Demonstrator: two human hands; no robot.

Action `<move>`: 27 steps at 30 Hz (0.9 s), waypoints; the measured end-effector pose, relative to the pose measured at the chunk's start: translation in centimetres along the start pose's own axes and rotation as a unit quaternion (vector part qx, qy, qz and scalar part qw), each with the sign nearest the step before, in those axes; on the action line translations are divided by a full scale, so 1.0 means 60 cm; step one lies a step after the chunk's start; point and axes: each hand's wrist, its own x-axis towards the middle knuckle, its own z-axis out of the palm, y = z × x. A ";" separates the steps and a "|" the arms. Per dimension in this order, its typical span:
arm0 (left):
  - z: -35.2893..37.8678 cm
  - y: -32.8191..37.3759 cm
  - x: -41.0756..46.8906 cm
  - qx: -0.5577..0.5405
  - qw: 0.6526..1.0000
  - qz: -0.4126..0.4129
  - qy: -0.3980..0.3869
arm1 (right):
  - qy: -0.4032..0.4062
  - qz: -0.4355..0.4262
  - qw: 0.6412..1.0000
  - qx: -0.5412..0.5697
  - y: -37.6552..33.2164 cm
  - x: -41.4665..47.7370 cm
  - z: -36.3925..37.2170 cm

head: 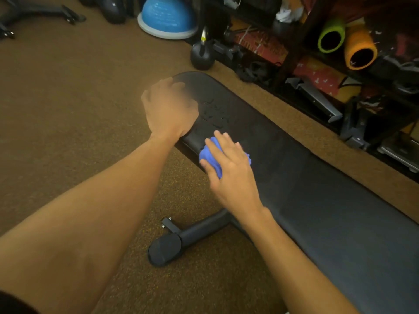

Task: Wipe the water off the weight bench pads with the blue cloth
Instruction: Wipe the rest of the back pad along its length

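While the right hand [229, 171] lies over the bunched cloth [214, 155] at mid-frame, its fingers are spread and nearly straight. They press the cloth onto the pad [328, 211] instead of clutching it, and the thumb lies along the cloth's lower left side. Just above the cloth, beads of water [213, 112] sit on the pad's black surface. The left hand [170, 109] rests palm down on the pad's upper left end, beside the water. It is blurred, so I cannot tell whether its fingers grip the edge or only lie on it. The pad runs from upper centre to the lower right corner. Below it, at lower centre, a black foot [181, 241] of the bench stands on the brown floor [68, 87]. Past the pad's far end sits a kettlebell [201, 56], with a blue dome [167, 17] at top centre. At upper right, a green roller [331, 37] and an orange roller [360, 49] lie side by side on a dark shelf [292, 53].
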 end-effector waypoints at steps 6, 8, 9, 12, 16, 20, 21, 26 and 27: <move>0.001 0.000 0.000 -0.001 1.000 0.000 0.005 | 0.005 0.016 1.000 0.000 -0.014 0.020 0.011; 0.000 0.000 -0.002 -0.002 1.000 0.002 0.003 | 0.000 0.026 1.000 0.008 -0.024 0.036 0.012; 0.000 -0.001 -0.002 -0.002 1.000 0.003 0.002 | -0.005 0.023 1.000 0.011 -0.024 0.036 0.010; 0.000 -0.002 -0.002 -0.010 1.000 0.003 -0.003 | -0.008 0.008 1.000 0.004 -0.003 0.003 -0.006; 0.000 0.000 0.000 -0.006 1.000 -0.001 0.001 | 0.013 0.047 0.999 0.017 0.004 0.007 -0.002; -0.001 0.000 -0.001 -0.001 1.000 0.001 -0.002 | 0.026 0.048 0.998 -0.011 -0.018 0.038 0.014; -0.001 -0.001 0.000 0.000 1.000 0.000 -0.003 | 0.014 0.025 1.000 -0.008 -0.014 0.033 0.011; -0.001 0.000 0.000 0.000 1.000 -0.002 -0.009 | -0.006 0.013 1.000 0.014 0.069 0.040 -0.025; -0.002 0.000 0.000 0.000 1.000 -0.002 -0.011 | 0.008 0.059 0.998 0.028 0.085 0.058 -0.029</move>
